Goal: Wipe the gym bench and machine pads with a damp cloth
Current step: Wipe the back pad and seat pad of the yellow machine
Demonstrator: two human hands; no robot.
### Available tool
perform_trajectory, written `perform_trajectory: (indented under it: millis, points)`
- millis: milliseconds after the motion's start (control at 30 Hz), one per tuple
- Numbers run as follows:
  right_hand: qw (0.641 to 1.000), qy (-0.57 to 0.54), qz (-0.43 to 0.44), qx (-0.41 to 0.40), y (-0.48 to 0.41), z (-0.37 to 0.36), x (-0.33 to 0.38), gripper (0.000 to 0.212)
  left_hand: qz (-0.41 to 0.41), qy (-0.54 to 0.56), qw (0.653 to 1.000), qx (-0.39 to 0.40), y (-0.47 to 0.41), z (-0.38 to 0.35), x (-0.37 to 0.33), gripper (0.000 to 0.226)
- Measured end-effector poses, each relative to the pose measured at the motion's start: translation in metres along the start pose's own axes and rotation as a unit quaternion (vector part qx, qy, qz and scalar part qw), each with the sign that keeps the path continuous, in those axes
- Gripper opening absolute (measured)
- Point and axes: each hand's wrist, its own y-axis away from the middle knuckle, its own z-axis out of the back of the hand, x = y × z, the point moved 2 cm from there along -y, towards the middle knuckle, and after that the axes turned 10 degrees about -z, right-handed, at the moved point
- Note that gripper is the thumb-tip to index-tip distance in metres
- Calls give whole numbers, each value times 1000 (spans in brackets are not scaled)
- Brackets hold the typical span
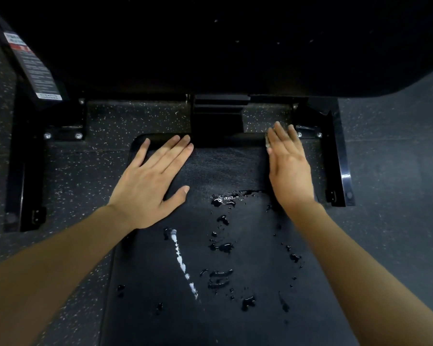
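Note:
A black padded seat (pixel 225 171) fills the lower middle of the head view, with water drops and puddles (pixel 223 199) spread over it. My left hand (pixel 153 178) lies flat on the pad's far left part, fingers straight and spread. My right hand (pixel 289 163) presses flat at the pad's far right corner, fingers straight. A small pale bit of cloth (pixel 268 143) peeks out from under its fingers; most of the cloth is hidden. A larger black back pad (pixel 210 46) looms across the top.
Black steel frame bars (pixel 23 176) (pixel 340 166) run along both sides of the seat on the speckled rubber floor (pixel 85 171). A warning label (pixel 33 63) sits on the left upright. A centre bracket (pixel 218 116) joins seat and back pad.

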Motion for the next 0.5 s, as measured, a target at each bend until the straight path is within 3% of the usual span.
perform_trajectory:
  millis: [100, 200, 400, 500]
  points:
    - [999, -17, -27, -26, 4, -7, 19, 39, 0, -3, 1000, 2, 0, 0, 0, 74]
    - [998, -19, 40, -53, 13, -16, 41, 40, 0, -4, 1000, 3, 0, -1, 0, 74]
    - [986, 63, 154, -9, 20, -22, 52, 49, -2, -1, 1000, -1, 0, 0, -1, 73]
    - [987, 69, 141, 14, 12, -12, 24, 46, -3, 1, 1000, 0, 0, 1, 0, 73]
